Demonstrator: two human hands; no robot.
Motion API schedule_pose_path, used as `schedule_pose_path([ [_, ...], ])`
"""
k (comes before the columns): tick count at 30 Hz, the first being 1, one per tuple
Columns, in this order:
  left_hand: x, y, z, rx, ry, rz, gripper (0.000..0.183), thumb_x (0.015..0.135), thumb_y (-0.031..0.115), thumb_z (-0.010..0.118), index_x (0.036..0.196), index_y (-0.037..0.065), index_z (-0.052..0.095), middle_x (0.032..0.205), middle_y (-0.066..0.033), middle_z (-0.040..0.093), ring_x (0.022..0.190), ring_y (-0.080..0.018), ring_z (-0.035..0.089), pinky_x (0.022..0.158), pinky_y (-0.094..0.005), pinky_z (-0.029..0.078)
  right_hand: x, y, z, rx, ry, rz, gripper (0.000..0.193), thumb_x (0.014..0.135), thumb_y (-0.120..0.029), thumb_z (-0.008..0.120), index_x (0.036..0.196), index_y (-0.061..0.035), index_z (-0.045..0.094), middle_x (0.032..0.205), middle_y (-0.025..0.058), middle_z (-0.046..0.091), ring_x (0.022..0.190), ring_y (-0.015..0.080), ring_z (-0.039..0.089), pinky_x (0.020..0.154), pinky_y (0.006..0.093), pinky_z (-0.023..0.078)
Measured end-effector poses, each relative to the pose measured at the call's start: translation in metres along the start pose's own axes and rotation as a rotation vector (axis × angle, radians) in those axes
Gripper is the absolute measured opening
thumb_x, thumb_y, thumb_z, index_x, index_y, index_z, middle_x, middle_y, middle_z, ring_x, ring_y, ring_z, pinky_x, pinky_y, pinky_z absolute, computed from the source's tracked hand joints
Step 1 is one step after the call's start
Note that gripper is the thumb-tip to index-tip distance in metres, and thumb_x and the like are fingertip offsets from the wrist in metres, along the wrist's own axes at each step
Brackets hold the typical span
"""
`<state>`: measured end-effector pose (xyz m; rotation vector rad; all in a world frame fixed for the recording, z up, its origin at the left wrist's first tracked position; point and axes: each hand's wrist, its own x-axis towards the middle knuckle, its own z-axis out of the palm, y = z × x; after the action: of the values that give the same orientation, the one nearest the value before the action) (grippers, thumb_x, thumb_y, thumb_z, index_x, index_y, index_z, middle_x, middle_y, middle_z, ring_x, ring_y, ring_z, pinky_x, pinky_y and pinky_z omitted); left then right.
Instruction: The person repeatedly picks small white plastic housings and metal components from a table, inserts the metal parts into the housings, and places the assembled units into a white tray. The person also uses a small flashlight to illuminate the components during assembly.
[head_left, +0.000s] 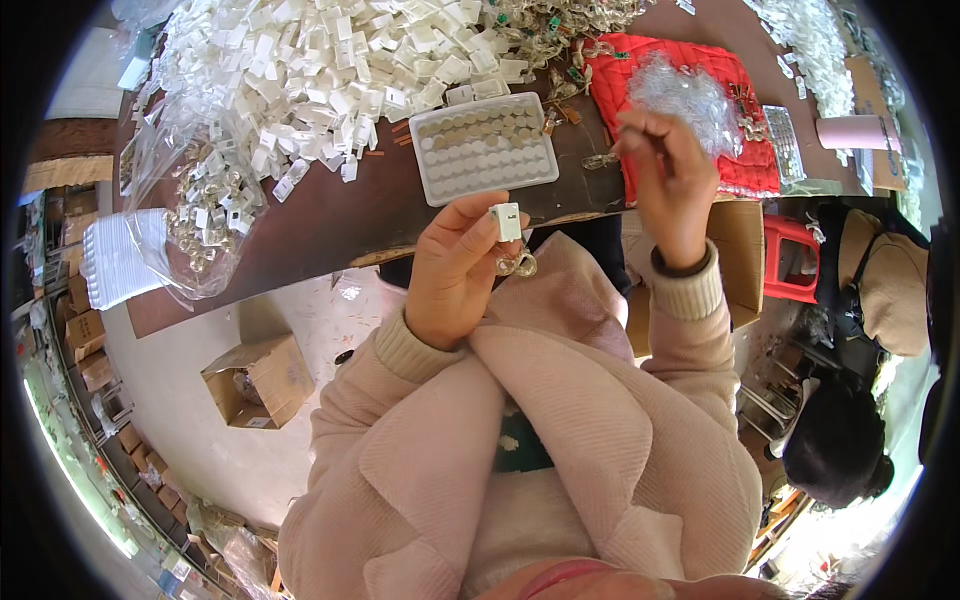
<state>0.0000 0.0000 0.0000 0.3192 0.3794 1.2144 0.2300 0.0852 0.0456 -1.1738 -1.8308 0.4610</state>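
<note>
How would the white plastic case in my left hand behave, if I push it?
The boxy case looks stiff; its flat faces would likely slide rather than roll. Small beside the left hand, it is probably light. If attached, the shiny round pieces below might drag.

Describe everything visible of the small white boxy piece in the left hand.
The small white boxy piece looks like hard plastic, with flat faces and a small dark mark on the face toward the camera. Thumb and fingers of the left hand pinch it, roughly upright, in the air nearer the body than the white tray. Looped wire strands hang just below; whether they join it is unclear.
</note>
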Motion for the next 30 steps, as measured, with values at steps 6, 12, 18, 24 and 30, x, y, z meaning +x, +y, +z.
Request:
schedule_pose_path([
  [6,-0.005,-0.004,0.016,0.137,0.169,0.125,0.029,0.095,0.005,0.067,0.123,0.0,0.06,0.111,-0.0104,0.068,0.102,-0.0156,0.063,0.092,-0.0326,0.05,-0.021,-0.056,0.024,0.202,-0.178,-0.104,0.022,0.082,0.01,0.07,0.1,-0.0019,0.071,0.092,0.011,0.069,0.078,0.021,0.069,0.069,0.0295,0.056],
  [12,-0.007,-0.001,0.017,0.117,0.164,0.148,0.03,0.094,0.005,0.069,0.122,0.0,0.061,0.114,-0.0082,0.068,0.1,-0.0155,0.064,0.089,-0.0323,0.052,-0.022,-0.064,0.029,0.254,-0.207,-0.102,0.03,0.078,0.011,0.07,0.103,-0.0038,0.072,0.094,0.0124,0.069,0.079,0.0254,0.07,0.07,0.032,0.057],
  [18,-0.008,0.002,0.015,0.171,0.181,0.169,0.027,0.091,0.004,0.072,0.117,0.0,0.065,0.109,-0.0086,0.07,0.097,-0.0155,0.066,0.089,-0.0307,0.053,-0.023,-0.069,0.029,0.199,-0.242,-0.066,0.02,0.081,0.011,0.071,0.096,-0.0025,0.071,0.089,0.0104,0.071,0.077,0.0203,0.07,0.068,0.0285,0.056],
  [24,-0.01,0.001,0.016,0.3,0.196,0.285,0.026,0.089,-0.001,0.073,0.114,-0.003,0.066,0.106,-0.0096,0.071,0.09,-0.0129,0.068,0.082,-0.0258,0.055,-0.018,-0.067,0.027,0.339,-0.285,0.049,0.018,0.078,0.009,0.072,0.093,-0.0006,0.071,0.087,0.0111,0.07,0.078,0.0234,0.071,0.068,0.0316,0.055],
  [30,-0.01,0.01,0.012,0.244,0.143,0.182,0.026,0.09,0.001,0.073,0.114,-0.005,0.066,0.102,-0.01,0.072,0.086,-0.0127,0.068,0.078,-0.0256,0.057,-0.018,-0.065,0.029,0.363,-0.287,0.085,0.015,0.078,0.006,0.074,0.09,-0.0015,0.072,0.085,0.0107,0.07,0.075,0.0223,0.069,0.067,0.0302,0.054],
])
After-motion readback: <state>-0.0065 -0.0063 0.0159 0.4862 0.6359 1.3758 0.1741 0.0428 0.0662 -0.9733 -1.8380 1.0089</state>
